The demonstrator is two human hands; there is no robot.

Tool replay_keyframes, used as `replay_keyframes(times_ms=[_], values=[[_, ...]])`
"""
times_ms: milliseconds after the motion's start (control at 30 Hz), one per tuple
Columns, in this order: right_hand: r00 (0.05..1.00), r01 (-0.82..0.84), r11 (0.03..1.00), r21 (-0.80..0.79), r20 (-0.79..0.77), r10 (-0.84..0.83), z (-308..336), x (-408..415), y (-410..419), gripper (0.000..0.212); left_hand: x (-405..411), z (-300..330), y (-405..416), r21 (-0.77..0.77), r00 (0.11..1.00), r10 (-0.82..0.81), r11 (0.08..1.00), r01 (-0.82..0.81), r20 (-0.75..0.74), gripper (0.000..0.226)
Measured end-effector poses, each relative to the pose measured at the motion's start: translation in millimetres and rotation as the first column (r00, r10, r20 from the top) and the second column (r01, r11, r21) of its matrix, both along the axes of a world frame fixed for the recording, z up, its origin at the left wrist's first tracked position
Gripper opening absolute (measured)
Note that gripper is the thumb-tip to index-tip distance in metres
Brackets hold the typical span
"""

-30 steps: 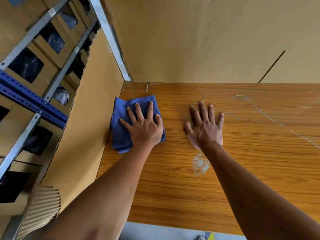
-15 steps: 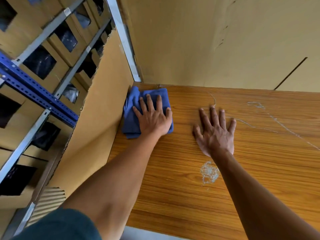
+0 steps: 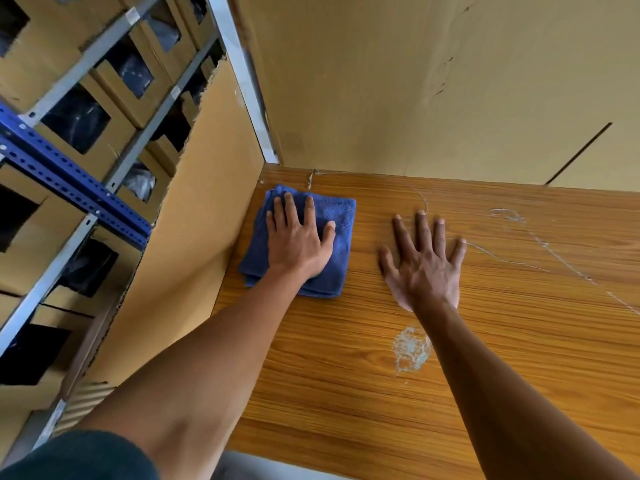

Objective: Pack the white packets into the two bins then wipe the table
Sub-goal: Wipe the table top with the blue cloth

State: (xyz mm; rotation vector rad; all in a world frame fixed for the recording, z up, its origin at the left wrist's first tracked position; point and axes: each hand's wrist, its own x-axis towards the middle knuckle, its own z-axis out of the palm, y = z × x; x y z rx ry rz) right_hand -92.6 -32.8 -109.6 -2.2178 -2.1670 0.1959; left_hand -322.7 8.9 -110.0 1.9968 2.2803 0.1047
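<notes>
Left hand: flat, palm down on a folded blue cloth, fingers straight and slightly spread, pressing it onto the table. Nothing gripped; the thumb lies along the cloth's right part. A dark sleeve shows at the bottom left edge, above the bare forearm.

Right hand: flat on the bare wood, fingers splayed wide, palm down, holding nothing. It sits beside the cloth with a strip of table between them.

Cloth: deep blue terry, folded into a rough square of several layers; stacked edges show at its near side. It lies in the far left corner of the table, its left edge touching or just beside the cardboard side panel; cannot tell which. No label or tag visible on it.

Table: orange-brown wood-grain laminate. A pale scuffed patch sits near the right forearm. Thin whitish scratch lines run across the surface to the right of the right hand.

Surround: a cardboard sheet stands along the table's far edge, with small tears and a dark slit toward the right. A grey metal upright runs down to the corner. To the left, shelving with a perforated blue beam and grey rails carries brown cardboard boxes with cut-out windows showing dark contents. No readable writing or brand anywhere. No white packets or bins in view.
</notes>
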Motion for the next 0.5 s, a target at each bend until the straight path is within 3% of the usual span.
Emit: replay_keyframes(times_ms=[333,500], values=[[0.999,-0.036,0.999,0.0,0.0,0.036,-1,0,26,0.074,-15,4,64,0.034,0.999,0.04,0.999,-0.039,-0.023,0.084],[0.999,-0.034,0.999,-0.007,-0.003,0.034,-1,0,26,0.075,-9,-2,21,0.127,0.997,0.073,0.989,-0.075,0.019,0.085]])
